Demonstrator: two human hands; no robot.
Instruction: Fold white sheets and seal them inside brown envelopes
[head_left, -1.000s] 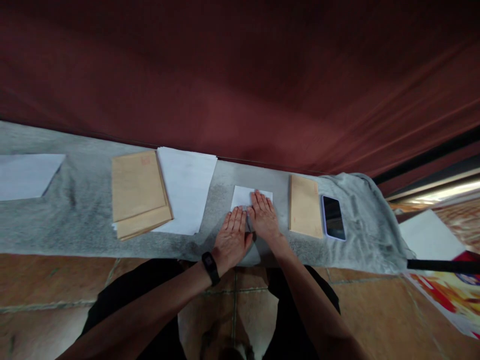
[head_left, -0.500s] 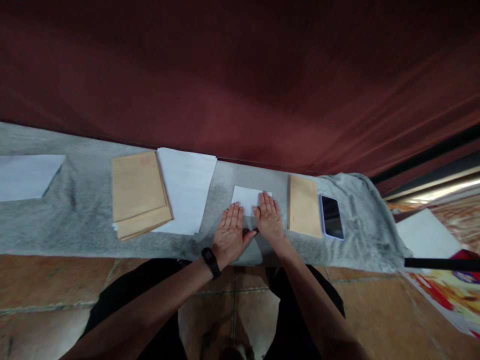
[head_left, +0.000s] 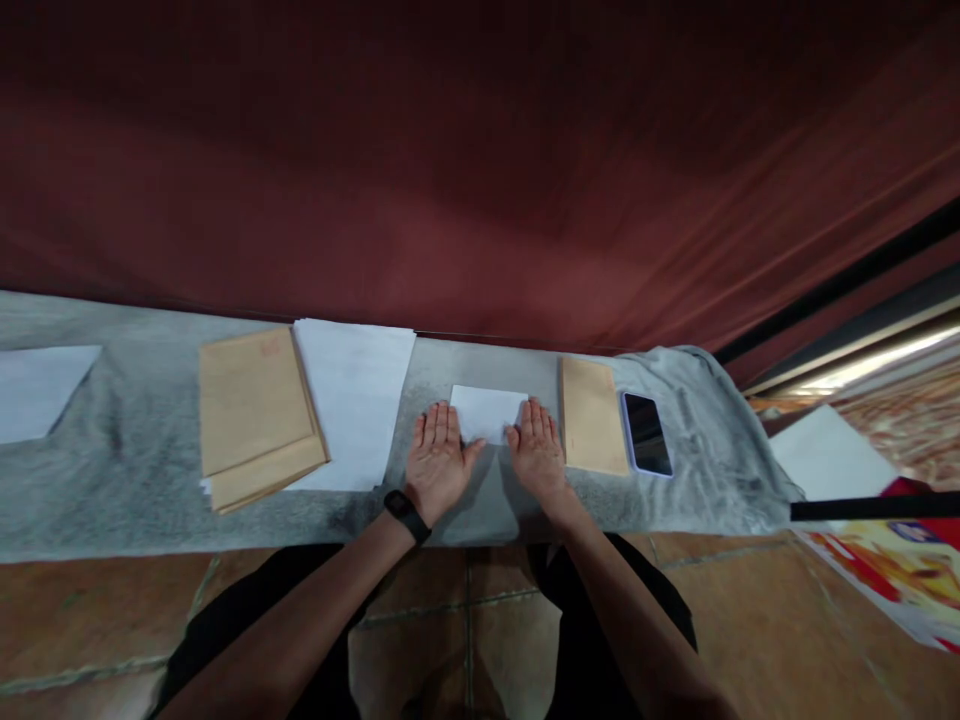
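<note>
A small white folded-looking paper [head_left: 489,412] lies flat on the grey cloth between my two hands. My left hand [head_left: 437,450], with a black band on its wrist, rests palm down at the paper's left edge, fingers stretched out and thumb near its lower edge. Flat along the right edge lies my right hand [head_left: 536,450], fingers extended and its thumb tip at the lower right corner. Neither hand grips anything. To the right of my right hand is a brown envelope stack [head_left: 594,415].
A phone [head_left: 647,433] lies right of the envelopes. On the left, more brown envelopes [head_left: 259,405] overlap a stack of white sheets [head_left: 358,390]. Another white paper [head_left: 41,390] is at far left. Grey cloth [head_left: 150,420] covers the narrow surface; a dark red curtain [head_left: 450,200] hangs behind.
My hands have slid apart to the paper's two side edges, uncovering more of it. The whole view has shifted slightly; the envelopes, sheets and phone stay in place on the cloth.
</note>
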